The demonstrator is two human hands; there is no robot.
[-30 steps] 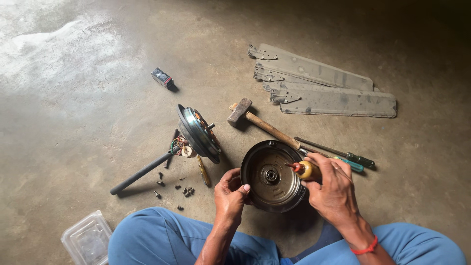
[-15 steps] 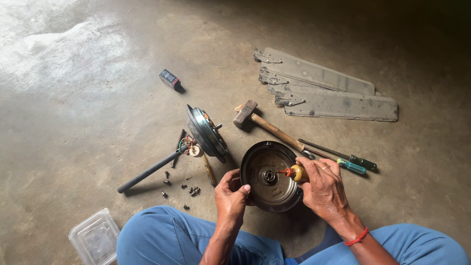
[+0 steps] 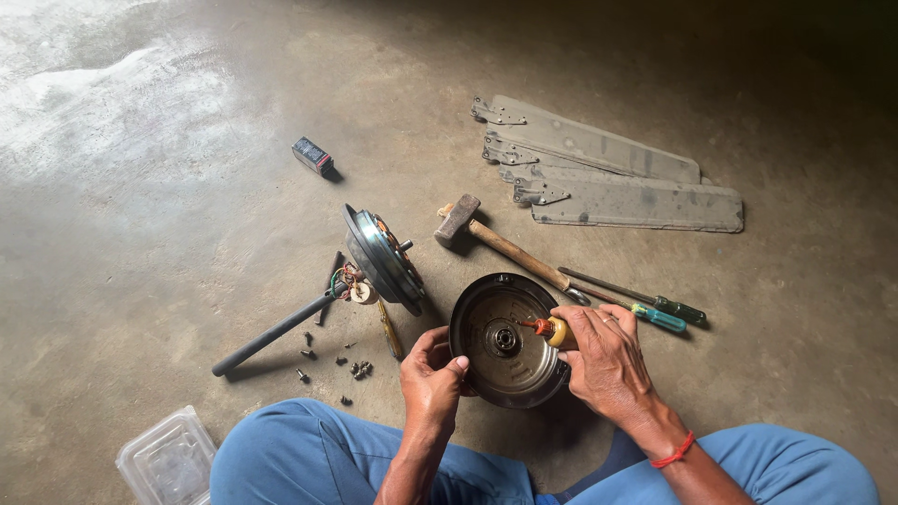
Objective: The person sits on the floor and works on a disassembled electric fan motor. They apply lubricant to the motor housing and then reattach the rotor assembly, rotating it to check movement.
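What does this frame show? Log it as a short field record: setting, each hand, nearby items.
setting: concrete floor, person seated
left hand: grips rim of round metal cover
right hand: holds small yellow bottle, red tip aimed at cover's centre
beside cover: motor on rod, loose screws
tools: hammer, two screwdrivers
farther off: fan blades, plastic box

Bare grey concrete floor (image 3: 168,187), bright light patch at upper left, deep shadow toward upper right.
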